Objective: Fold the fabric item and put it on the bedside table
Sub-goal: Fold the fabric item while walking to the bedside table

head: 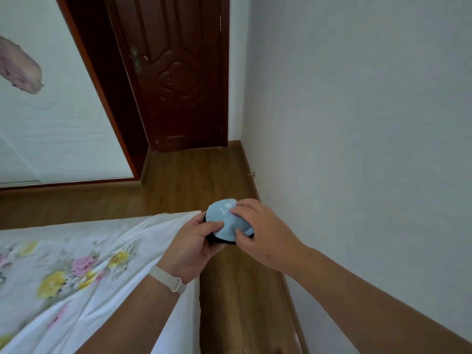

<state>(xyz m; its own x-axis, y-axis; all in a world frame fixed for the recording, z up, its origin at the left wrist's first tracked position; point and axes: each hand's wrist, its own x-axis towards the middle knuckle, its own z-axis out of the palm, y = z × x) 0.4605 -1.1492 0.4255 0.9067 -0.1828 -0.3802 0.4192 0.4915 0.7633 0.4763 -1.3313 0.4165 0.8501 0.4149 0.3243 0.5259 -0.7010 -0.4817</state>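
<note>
A small light-blue fabric item (pixel 226 221) with white print and a black underside is held in the air over the gap between the bed and the wall. My left hand (pixel 194 244) grips its near left edge, thumb on top, with a pale band on the wrist. My right hand (pixel 260 233) pinches its right side, fingers over the top. The fabric looks doubled over into a rounded shape. No bedside table is in view.
The bed with a white floral sheet (pixel 76 272) fills the lower left. A strip of wooden floor (pixel 242 290) runs between the bed and the pale wall (pixel 357 123) on the right. A dark wooden door (pixel 178 72) stands shut ahead, beside a white sliding wardrobe panel (pixel 51 123).
</note>
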